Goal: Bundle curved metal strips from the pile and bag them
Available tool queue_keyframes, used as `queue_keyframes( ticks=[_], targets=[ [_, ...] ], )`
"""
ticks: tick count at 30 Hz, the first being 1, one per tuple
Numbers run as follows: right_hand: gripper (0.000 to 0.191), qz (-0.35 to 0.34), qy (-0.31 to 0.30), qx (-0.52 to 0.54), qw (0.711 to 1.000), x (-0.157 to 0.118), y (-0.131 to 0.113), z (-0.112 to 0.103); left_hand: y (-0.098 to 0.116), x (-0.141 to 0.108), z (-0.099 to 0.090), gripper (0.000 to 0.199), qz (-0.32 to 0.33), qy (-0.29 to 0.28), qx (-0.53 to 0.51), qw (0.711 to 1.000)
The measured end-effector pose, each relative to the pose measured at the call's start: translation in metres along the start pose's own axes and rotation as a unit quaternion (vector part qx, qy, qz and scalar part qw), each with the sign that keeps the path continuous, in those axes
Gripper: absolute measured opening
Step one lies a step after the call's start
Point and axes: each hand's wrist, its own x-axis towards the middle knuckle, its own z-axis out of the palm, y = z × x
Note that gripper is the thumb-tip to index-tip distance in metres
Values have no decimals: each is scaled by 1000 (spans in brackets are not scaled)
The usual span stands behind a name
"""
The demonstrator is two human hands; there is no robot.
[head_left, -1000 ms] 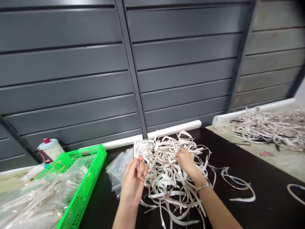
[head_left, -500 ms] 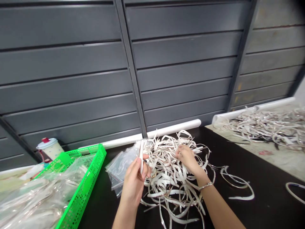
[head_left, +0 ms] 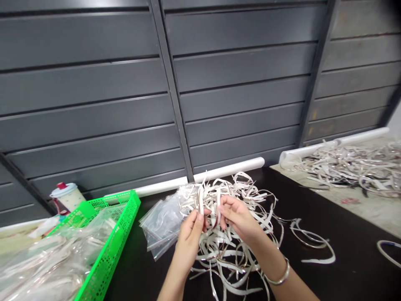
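My left hand (head_left: 191,230) is closed around a thin white strip (head_left: 201,200) that stands up from its fingers. Just to the right, my right hand (head_left: 235,216) pinches another curved white strip (head_left: 218,200) with a shiny edge. The two hands are close together, above a tangled pile of curved white and silvery strips (head_left: 230,263) on the black table (head_left: 313,221). What kind of part these strips are, I cannot make out. Left of the pile lie several clear plastic bags (head_left: 161,221).
A green plastic crate (head_left: 109,246) at the left holds clear bags with strips inside. Behind it is a cup with a red cap (head_left: 67,196). A second heap of strips (head_left: 360,167) lies at the far right. White tubes (head_left: 228,169) run along the grey wall.
My right hand has come up out of the pile and moved left, now with a strip in its fingers. My left hand, still gripping its strip, has shifted right.
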Motion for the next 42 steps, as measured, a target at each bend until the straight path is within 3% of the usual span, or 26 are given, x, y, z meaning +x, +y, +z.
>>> queue_keyframes(
  ticks=[2,6,12,15,17,19,21,24,29,33,36,40,42],
  targets=[
    [27,5,-19,7,1000,-2,3,8,-2,0,1,35,5,-8,14,1000],
    [29,-3,11,21,1000,-1,8,14,-4,1,2,35,13,-14,40,999],
    [33,17,33,90,995,2,14,18,-1,-1,5,38,42,-86,100,990],
    [31,-10,58,42,997,6,18,12,-4,-2,4,41,33,-75,112,990],
    [25,-39,91,-46,994,12,21,-1,-6,-1,2,41,25,-48,93,994],
    [18,-70,134,-179,972,19,25,-18,-7,0,0,42,23,-6,57,998],
    [13,-93,156,-328,927,27,34,-36,-7,1,-1,42,28,47,23,998],
    [19,-75,114,-485,864,35,56,-59,-6,2,-3,42,38,100,-4,994],
    [32,29,38,-592,804,42,102,-72,-6,1,-6,42,33,81,7,996],
    [38,47,39,-622,781,42,123,-73,-7,2,-7,45,29,71,21,997],
    [21,58,66,-643,761,42,126,-75,-7,2,-6,45,28,74,24,997],
    [19,36,79,-629,772,43,118,-77,-7,1,-6,46,24,76,23,997],
    [19,4,86,-601,794,45,109,-74,-7,1,-5,46,24,78,19,997]
  ],
)
